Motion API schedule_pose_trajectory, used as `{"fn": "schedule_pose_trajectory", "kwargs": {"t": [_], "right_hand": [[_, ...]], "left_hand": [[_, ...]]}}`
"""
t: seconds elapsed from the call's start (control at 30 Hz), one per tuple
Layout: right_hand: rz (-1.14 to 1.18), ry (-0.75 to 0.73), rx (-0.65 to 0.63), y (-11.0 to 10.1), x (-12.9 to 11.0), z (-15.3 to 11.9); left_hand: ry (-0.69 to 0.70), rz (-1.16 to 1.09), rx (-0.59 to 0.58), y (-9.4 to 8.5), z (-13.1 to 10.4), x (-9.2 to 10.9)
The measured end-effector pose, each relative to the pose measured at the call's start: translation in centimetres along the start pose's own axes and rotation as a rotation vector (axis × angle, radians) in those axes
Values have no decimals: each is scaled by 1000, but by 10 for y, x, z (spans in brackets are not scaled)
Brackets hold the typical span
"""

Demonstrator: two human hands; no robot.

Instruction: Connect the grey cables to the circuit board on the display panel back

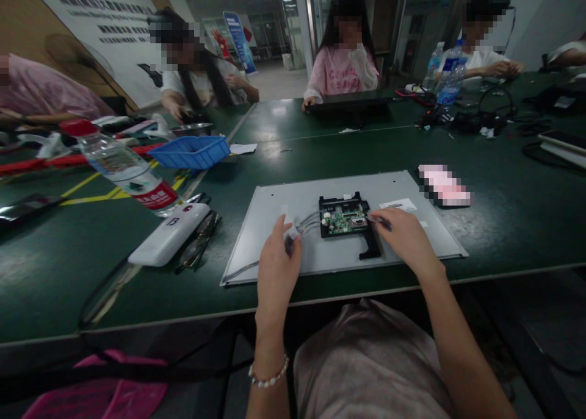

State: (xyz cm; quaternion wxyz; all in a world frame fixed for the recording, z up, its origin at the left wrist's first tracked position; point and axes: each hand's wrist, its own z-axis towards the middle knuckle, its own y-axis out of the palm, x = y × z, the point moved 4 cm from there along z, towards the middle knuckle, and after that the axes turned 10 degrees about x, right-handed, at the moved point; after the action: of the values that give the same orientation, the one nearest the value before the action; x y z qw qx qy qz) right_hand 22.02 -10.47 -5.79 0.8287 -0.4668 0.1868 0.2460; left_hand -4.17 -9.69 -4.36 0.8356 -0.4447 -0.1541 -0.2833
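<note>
Beside the circuit board (342, 223), right hand (405, 233) palm-down

The green circuit board (344, 222) lies flat in a black frame (371, 244) on a white panel (293, 191); grey cables (310, 225) reach its left edge.

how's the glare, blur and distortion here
Head view: pale glare on the dark green tabletop; same view: fine detail soft on the green circuit board; again head view: wide-angle stretch seemingly tilts the clear red-capped plastic bottle.
</note>
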Motion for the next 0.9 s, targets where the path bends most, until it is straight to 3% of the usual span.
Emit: {"fn": "schedule_pose_trajectory", "kwargs": {"t": [0.27,0.47,0.6,0.73,0.83,0.9], "right_hand": [[-209,-26,113,-12,8,0],[-271,-129,-46,-10,32,-6],[-244,-232,-126,-22,32,11],[-251,-398,-257,-21,6,56],[-162,-480,-392,-1,-17,88],[-116,-488,-435,16,-24,102]], "left_hand": [[126,128,5,5,1,-3],[142,173,8,5,-1,-1],[170,136,26,4,6,1],[230,66,-13,-11,39,26],[331,-22,-73,-19,78,59],[383,-59,-183,-11,103,75]]}}
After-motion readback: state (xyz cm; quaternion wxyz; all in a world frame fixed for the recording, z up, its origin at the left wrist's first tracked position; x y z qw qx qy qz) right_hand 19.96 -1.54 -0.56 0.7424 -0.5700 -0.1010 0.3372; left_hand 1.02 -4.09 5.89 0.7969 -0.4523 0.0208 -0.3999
